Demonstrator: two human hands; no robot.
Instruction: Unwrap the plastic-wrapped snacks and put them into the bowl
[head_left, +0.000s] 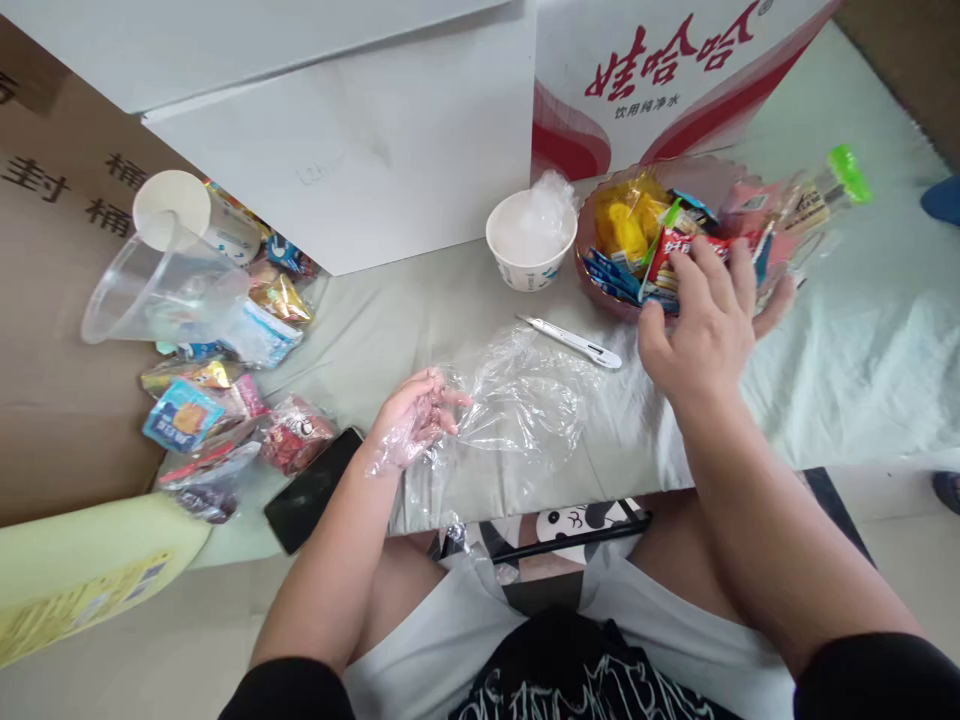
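My left hand (pixel 415 420) is low over the cloth in the middle, its fingers loosely curled on a crumpled clear plastic bag (pixel 525 405). Thin film also clings around that palm and wrist. On the right, my right hand (pixel 709 325) reaches over a clear pinkish bowl (pixel 591 262) with its fingers spread. Its fingertips rest on or just above a red snack packet (pixel 666 262) among yellow, blue and pink packets. A white utility knife (pixel 574 341) lies between the hands. Behind it stands a paper cup (pixel 529 262) with crumpled clear plastic in its mouth.
White cardboard boxes (pixel 360 170) wall off the back. At left, a clear plastic cup (pixel 131 290) and a paper cup (pixel 176 210) lie above several snack packets (pixel 184 415). A black phone (pixel 311 490) lies by my left forearm. A yellow-green container (pixel 97 560) stands at lower left.
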